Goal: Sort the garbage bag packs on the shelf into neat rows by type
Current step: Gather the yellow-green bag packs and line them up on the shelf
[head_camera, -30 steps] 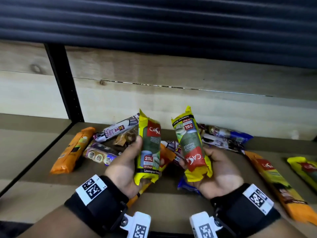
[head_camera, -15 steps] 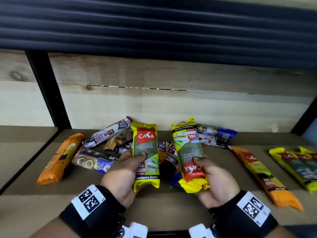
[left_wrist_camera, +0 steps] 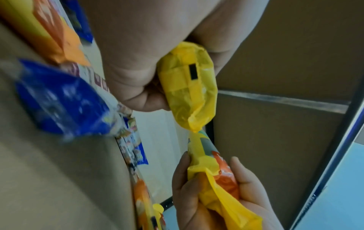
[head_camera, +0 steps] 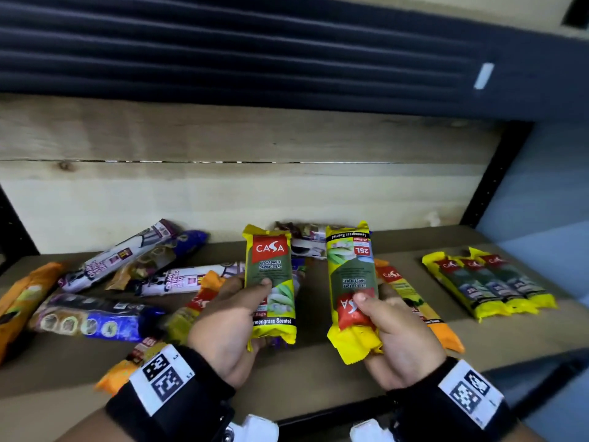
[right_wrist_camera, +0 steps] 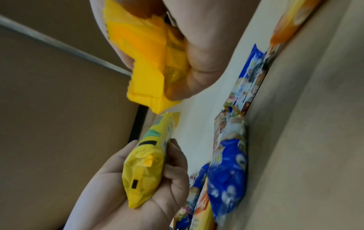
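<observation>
Shelf (head_camera: 318, 371): brown board, pale wood back wall (head_camera: 223, 193), dark slatted panel (head_camera: 223, 52) above, black posts at the sides.
Loose packs (head_camera: 105, 314): orange, blue and white, heaped at left; white ones read "DRAW STRING BAG".
Yellow row (head_camera: 487, 285): three packs side by side at right.
Left hand (head_camera: 226, 327): fingers curled round upright yellow pack (head_camera: 271, 282), above the shelf; reads "CASA", "DEGRADABLE GARBAGE BAG", "Lemongrass Scented".
Right hand (head_camera: 395, 336): thumb and fingers clamp a second pack (head_camera: 350, 282), held upside down; "25L" legible.
</observation>
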